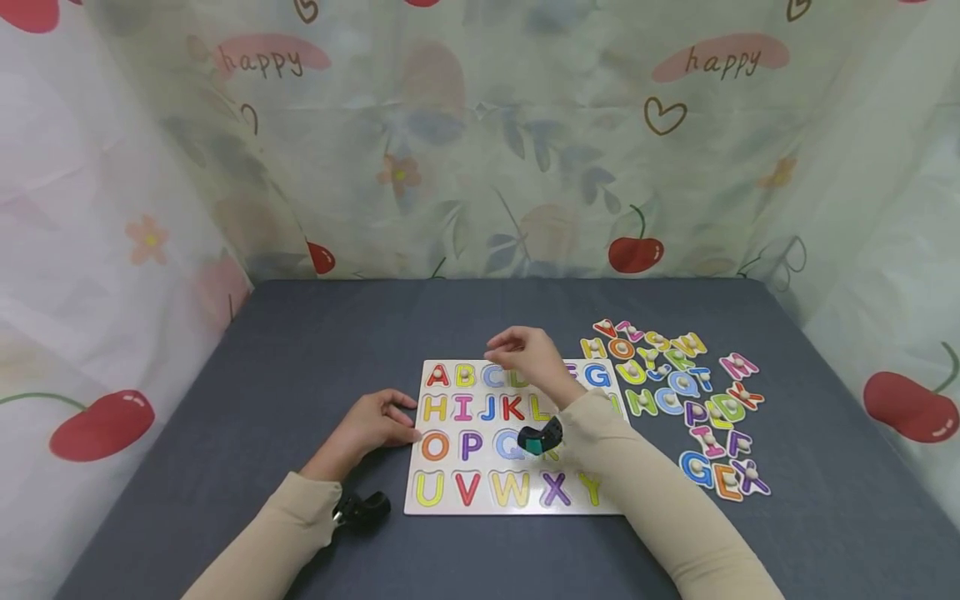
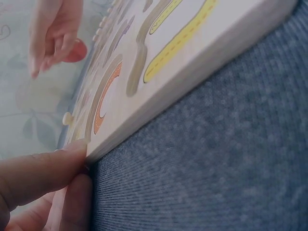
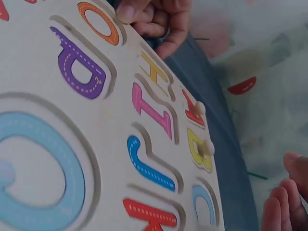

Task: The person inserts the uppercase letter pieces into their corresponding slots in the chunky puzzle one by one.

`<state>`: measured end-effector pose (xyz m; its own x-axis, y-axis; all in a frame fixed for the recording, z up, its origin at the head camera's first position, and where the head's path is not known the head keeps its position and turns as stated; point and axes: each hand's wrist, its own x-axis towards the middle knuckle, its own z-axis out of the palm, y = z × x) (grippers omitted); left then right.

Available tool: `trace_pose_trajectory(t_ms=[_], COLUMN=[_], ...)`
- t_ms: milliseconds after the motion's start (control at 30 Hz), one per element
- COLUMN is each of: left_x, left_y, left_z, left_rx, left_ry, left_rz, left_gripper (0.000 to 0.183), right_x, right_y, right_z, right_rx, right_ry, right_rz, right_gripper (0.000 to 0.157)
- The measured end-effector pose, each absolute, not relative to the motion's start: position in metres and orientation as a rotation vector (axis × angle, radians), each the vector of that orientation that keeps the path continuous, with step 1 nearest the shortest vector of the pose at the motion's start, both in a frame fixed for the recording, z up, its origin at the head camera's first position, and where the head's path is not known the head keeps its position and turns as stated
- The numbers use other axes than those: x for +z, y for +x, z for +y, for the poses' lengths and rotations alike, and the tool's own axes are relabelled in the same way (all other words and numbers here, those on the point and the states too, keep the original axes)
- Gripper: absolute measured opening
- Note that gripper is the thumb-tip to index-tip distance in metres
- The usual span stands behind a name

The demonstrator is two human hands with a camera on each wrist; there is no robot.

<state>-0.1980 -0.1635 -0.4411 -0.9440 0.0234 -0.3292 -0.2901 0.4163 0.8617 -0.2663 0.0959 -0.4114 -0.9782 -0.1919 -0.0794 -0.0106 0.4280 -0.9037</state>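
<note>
A wooden alphabet puzzle board (image 1: 485,507) lies flat on the table, its letter recesses printed in colours. My left hand (image 1: 375,421) holds the board's left edge beside the O, thumb on the top face and fingers at the side, as the left wrist view shows. Knobbed pieces A (image 3: 195,108) and B (image 3: 201,151) sit in their recesses at the upper left. Over the board's far edge, near the C and D, hovers my right hand (image 1: 534,354), fingers loosely bent with nothing visible between them. Its forearm covers part of the board's right side.
Many loose knobbed letter pieces, among them M (image 1: 738,365), H (image 1: 593,347) and G (image 1: 696,469), lie scattered right of the board. A dark cloth (image 1: 330,350) covers the table. Patterned curtains (image 1: 480,167) enclose its back and sides.
</note>
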Motion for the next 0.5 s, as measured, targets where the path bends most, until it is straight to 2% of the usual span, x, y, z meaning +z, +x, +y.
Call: trace_pose_trajectory(t_ms=[500], left_x=[-0.442], left_y=[-0.198], left_z=[-0.163], left_rx=[1.525], left_ry=[-0.23], left_rz=[2.4], left_gripper=[0.049], right_x=[-0.416], right_y=[-0.248], right_z=[0.199], right_rx=[-1.701], right_ry=[-0.117], right_rz=[2.647], right_gripper=[0.042])
